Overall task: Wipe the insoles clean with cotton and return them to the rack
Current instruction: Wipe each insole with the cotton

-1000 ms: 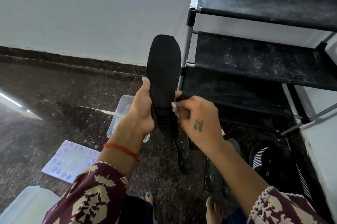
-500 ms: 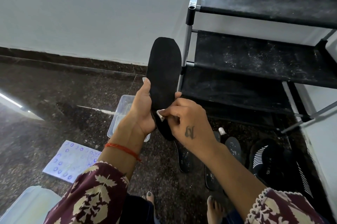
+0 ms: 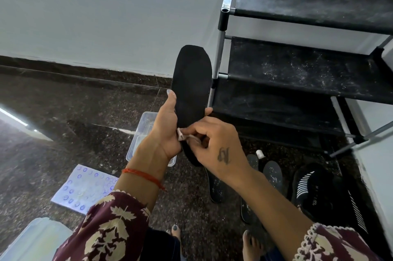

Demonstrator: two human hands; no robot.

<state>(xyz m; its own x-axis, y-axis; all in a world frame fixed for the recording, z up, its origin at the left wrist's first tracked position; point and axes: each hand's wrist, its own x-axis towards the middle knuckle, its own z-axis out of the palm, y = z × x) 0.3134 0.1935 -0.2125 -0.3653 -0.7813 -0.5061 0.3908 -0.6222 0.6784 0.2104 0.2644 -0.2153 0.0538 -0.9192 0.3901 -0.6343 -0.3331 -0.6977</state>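
Note:
My left hand [image 3: 164, 131] grips a black insole [image 3: 191, 82] upright by its lower half, toe end up, in front of the rack's left post. My right hand [image 3: 214, 143] pinches a small white piece of cotton [image 3: 181, 135] against the insole's heel part, close to my left palm. The black shoe rack [image 3: 297, 65] stands at the right with dusty fabric shelves that show nothing lying on them. Other black insoles [image 3: 272, 173] lie on the floor under my right forearm.
A clear plastic container [image 3: 144, 124] sits on the dark stone floor behind my left hand. A white sheet with blue marks [image 3: 85, 188] lies at lower left, a pale lid [image 3: 32, 237] in the corner. Black slippers [image 3: 312, 188] and a small white bottle [image 3: 259, 153] lie by the rack.
My right hand has slid the cotton leftward across the insole, from its right edge toward my left palm. The insole has sunk slightly in view.

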